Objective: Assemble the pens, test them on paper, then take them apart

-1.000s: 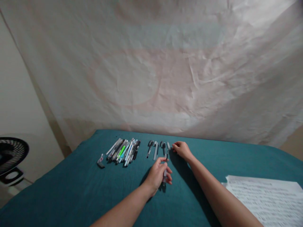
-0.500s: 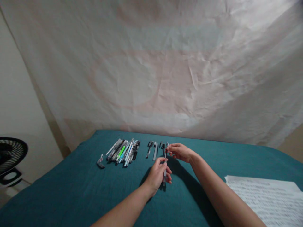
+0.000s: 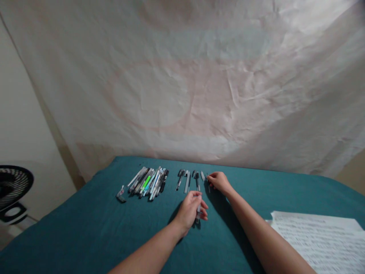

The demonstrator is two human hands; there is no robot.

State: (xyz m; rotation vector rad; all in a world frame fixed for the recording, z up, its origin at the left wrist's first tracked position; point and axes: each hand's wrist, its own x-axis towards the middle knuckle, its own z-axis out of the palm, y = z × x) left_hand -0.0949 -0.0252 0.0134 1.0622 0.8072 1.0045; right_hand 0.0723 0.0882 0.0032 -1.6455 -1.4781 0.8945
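Observation:
My left hand is closed around a clear pen barrel, its lower end sticking out below the fingers. To the right and farther off, my right hand pinches a thin pen refill close to the cloth; its upper end is partly hidden by the fingertips. Just left of those fingertips lies a small grey pen cap. A black-capped pen rests beyond my left hand, with a grey pen and another dark-capped pen farther left in the row.
A pile of many pens, one bright green, lies left of the row. Beside it is a small dark object, perhaps correction tape. Written paper sheets cover the right front. A black fan stands off the table's left edge.
My right hand has moved right and down, away from the barrel, carrying the refill to the cloth. My left hand stays almost in place with the barrel.

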